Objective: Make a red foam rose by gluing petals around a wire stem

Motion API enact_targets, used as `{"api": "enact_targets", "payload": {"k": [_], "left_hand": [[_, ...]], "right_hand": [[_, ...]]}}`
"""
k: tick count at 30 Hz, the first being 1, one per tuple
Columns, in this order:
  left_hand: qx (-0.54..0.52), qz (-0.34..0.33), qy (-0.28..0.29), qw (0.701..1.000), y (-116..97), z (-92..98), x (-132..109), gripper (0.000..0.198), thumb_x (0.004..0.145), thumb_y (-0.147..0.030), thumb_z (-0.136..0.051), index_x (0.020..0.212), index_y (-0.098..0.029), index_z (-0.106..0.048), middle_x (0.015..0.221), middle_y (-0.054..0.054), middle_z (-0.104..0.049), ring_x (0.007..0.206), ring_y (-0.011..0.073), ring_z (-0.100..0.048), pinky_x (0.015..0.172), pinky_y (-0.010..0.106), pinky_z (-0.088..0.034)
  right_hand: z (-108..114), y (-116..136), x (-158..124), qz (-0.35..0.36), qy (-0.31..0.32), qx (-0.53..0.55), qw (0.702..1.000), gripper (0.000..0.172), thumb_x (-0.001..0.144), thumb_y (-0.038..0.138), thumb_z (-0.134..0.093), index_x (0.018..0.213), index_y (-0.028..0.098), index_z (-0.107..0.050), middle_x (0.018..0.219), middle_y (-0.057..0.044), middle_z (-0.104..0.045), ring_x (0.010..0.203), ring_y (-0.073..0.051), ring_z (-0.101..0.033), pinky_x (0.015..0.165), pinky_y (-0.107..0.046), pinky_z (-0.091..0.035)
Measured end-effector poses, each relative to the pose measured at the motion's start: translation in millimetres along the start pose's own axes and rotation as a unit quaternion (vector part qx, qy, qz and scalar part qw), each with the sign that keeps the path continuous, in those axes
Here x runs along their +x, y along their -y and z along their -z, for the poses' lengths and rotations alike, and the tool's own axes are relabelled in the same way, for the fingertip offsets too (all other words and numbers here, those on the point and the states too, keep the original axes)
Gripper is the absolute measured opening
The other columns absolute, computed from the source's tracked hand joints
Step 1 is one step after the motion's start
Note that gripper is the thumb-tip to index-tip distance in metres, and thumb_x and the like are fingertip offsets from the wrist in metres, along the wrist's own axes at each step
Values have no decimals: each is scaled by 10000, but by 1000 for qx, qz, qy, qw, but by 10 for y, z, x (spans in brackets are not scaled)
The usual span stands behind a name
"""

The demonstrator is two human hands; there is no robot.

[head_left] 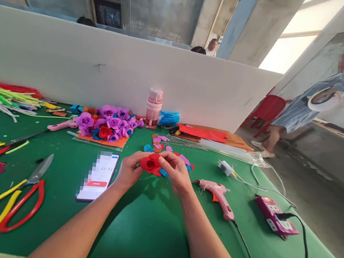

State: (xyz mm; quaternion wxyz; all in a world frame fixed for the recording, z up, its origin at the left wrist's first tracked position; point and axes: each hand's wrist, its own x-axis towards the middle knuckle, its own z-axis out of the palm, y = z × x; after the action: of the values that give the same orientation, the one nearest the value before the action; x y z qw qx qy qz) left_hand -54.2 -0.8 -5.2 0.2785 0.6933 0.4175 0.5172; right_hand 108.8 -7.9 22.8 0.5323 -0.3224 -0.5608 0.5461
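Note:
Between my two hands, above the green table [147, 226], is a red craft flower [150, 163] with curled petals round a dark centre. My left hand [131, 169] pinches its left side. From the other side my right hand [175, 171] grips it, thumb against the red petals. Loose blue, pink and orange petal pieces [169, 149] lie just behind the hands, some partly hidden by them. A pink glue gun [218, 195] rests to the right of my right hand. Left of my left hand lies a phone [98, 178] with a lit timer screen.
Scissors with yellow and red handles [28, 193] lie at left. Finished purple flowers [110, 123] are heaped behind, beside a pink bottle [153, 108]. A purple power strip [275, 217] with a black cord sits right. A white partition [119, 68] bounds the back; a person [323, 93] stands beyond.

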Motion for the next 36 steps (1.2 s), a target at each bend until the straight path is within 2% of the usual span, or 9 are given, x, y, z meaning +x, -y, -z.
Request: {"api": "enact_targets", "payload": {"k": [12,18,23,27,32,36], "left_hand": [[-2,-2,8,1000,42,-19,-5,225,783,-291,-617,972,-244,-729,1006,45,-738,929,210,-650,857,332,-470],[-12,-9,8,1000,29,-27,-10,212,787,-300,-609,948,-238,-733,990,48,-739,918,211,-649,851,328,-468],[-14,33,-22,999,27,-22,1,210,794,-342,-578,832,-198,-726,839,38,-730,803,194,-633,747,283,-476],[-16,65,-58,996,43,-21,16,233,779,-375,-584,770,-177,-705,758,19,-705,754,179,-609,682,251,-460],[-16,64,-47,997,21,-25,22,233,764,-386,-597,735,-179,-701,703,10,-684,717,173,-591,678,250,-459],[-13,63,-36,997,-1,-20,16,220,768,-366,-594,785,-180,-709,712,12,-686,719,174,-590,682,255,-461]], "right_hand": [[19,-106,20,15,-26,-55,998,228,744,426,-708,778,202,-686,767,-28,-648,733,-163,-574,683,-278,-463],[-7,-49,16,-10,-6,-22,1000,268,726,457,-710,728,196,-650,702,-4,-612,665,-142,-543,636,-259,-432],[11,29,7,9,-8,-25,1000,335,822,511,-583,712,196,-614,701,-5,-583,695,-149,-532,687,-269,-423],[29,-1,14,4,7,-40,999,284,762,480,-668,772,201,-614,744,-3,-588,707,-146,-533,658,-257,-420],[5,-84,30,-18,12,-55,998,288,723,471,-703,755,202,-604,731,0,-576,645,-131,-500,574,-241,-398],[3,-66,27,-20,18,-44,999,270,746,455,-688,763,198,-606,723,8,-575,642,-121,-499,594,-242,-393]]}}
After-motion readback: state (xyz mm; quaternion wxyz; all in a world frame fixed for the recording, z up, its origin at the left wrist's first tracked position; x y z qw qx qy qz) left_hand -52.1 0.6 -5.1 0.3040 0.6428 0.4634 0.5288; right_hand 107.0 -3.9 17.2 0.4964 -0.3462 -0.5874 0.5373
